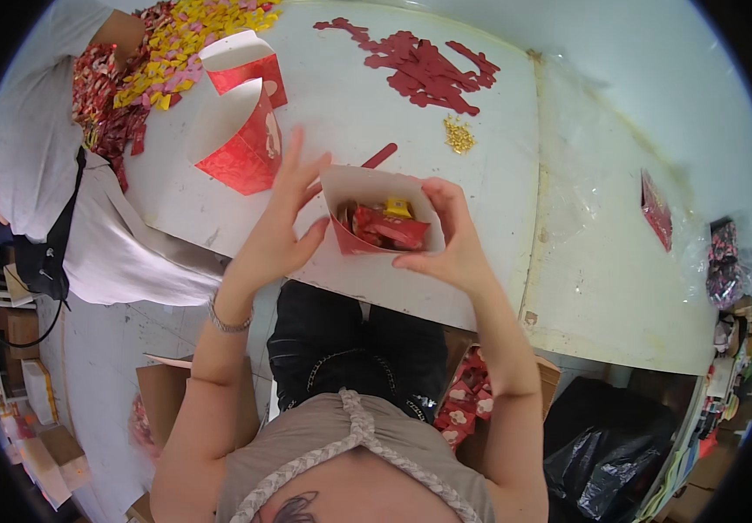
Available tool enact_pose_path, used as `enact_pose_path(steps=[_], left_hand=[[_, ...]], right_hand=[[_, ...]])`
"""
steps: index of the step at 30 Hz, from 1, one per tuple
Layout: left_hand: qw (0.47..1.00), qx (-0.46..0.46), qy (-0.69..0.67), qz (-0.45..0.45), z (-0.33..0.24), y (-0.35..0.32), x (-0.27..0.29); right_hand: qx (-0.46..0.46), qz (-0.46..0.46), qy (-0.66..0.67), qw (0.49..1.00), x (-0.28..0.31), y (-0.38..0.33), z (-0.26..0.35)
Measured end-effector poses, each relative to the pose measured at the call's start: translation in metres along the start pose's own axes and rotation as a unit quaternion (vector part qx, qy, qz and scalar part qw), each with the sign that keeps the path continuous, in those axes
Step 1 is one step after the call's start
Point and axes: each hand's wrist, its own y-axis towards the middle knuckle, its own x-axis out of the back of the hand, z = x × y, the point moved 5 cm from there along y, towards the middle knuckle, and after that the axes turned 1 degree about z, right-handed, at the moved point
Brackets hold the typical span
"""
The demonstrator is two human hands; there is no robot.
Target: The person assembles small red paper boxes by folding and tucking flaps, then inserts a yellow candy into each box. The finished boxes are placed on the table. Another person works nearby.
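Observation:
An open-topped red paper box (pixel 358 243) with a pale inside stands at the table's near edge. Inside it lie red-wrapped sweets (pixel 391 228) and a yellow-wrapped piece (pixel 398 207). My right hand (pixel 454 240) grips the box's right side, thumb at the near rim and fingers behind the far corner. To the left of the box, my left hand (pixel 282 222) is open, its fingers spread and a little blurred; whether its thumb touches the box I cannot tell. A dark red flat strip (pixel 380 156) lies just beyond the box.
Two more open red boxes (pixel 249 152) stand at the left. Behind them are heaps of yellow and pink wrapped pieces (pixel 162 65). Dark red strips (pixel 428 70) and small gold bits (pixel 459 135) lie farther back. Another person's sleeve (pixel 36 122) is at the left.

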Motion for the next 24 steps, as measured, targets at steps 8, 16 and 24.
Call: enact_pose_path(steps=[8,16,24], left_hand=[[0.985,0.033,-0.150,-0.077,0.055,-0.011,-0.040],[0.950,0.050,-0.294,-0.095,0.051,-0.022,-0.063],[0.975,-0.020,-0.163,-0.149,0.035,-0.030,-0.061]], right_hand=[[0.179,-0.199,0.186,0.946,-0.024,-0.007,-0.008],[0.064,-0.226,0.103,0.966,-0.008,-0.023,-0.027],[0.145,-0.239,-0.090,0.956,-0.017,-0.037,-0.012]])
